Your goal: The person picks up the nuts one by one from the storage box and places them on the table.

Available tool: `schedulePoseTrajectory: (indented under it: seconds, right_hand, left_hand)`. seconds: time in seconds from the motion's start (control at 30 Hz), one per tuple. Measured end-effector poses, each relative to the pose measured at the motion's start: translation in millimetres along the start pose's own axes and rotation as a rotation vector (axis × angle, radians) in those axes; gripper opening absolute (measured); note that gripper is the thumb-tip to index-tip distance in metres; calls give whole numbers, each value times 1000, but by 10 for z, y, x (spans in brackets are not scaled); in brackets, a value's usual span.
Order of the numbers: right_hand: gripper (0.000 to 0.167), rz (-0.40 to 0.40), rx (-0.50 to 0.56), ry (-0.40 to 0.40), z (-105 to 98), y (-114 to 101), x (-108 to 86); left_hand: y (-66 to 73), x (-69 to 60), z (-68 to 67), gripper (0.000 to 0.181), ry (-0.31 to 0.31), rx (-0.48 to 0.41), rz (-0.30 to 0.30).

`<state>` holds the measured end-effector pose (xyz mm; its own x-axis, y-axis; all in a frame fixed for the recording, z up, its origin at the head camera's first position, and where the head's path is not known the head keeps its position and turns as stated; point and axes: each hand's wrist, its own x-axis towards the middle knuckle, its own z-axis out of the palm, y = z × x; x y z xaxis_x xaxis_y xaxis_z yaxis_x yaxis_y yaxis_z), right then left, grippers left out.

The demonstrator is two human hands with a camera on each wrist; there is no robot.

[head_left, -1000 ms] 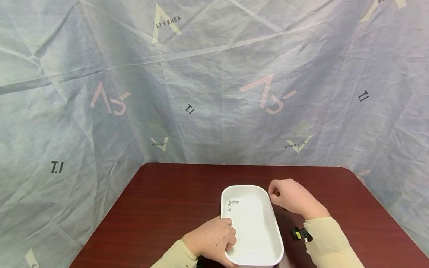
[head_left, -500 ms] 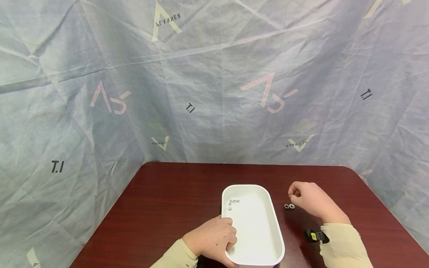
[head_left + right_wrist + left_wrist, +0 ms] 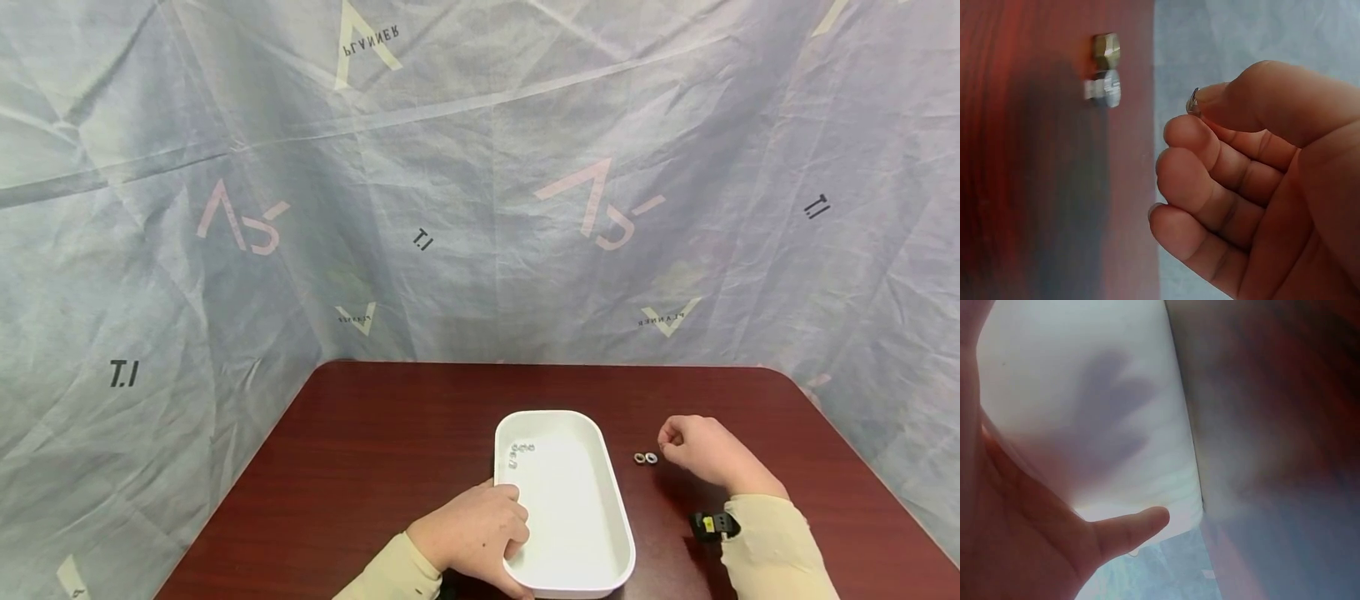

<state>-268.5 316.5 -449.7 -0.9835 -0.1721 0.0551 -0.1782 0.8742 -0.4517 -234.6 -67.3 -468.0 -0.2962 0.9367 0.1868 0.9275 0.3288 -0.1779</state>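
My left hand (image 3: 480, 529) grips the near left wall of a white oblong tray (image 3: 573, 533), thumb outside and fingers over the rim. In the left wrist view, the fingers show as a shadow through its wall. Several small silvery nuts (image 3: 522, 448) lie in the tray's far left corner. Right of the tray, my right hand (image 3: 708, 450) hovers over the table, pinching a small metal nut (image 3: 1194, 103) between thumb and index finger; it is mostly hidden. Beside that hand, a brass-coloured nut (image 3: 1106, 51) and a silver nut (image 3: 1107, 89) rest side by side on the table.
The dark red wooden table (image 3: 390, 450) has rounded far corners. A grey printed sheet (image 3: 465, 200) hangs behind it and along both sides. A black strap device (image 3: 712, 525) sits at my right wrist.
My right hand has moved right, away from the tray's rim, past the two nuts on the table, which are now uncovered. The left hand and tray have stayed put.
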Motion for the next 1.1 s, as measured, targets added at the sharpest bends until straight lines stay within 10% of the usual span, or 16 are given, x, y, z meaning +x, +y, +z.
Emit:
schedulePoseTrajectory:
  seconds: [1.1]
  right_hand:
    - [7, -7, -72, -1, 227, 139, 68]
  left_hand:
    - [16, 2, -31, 58, 7, 15, -9]
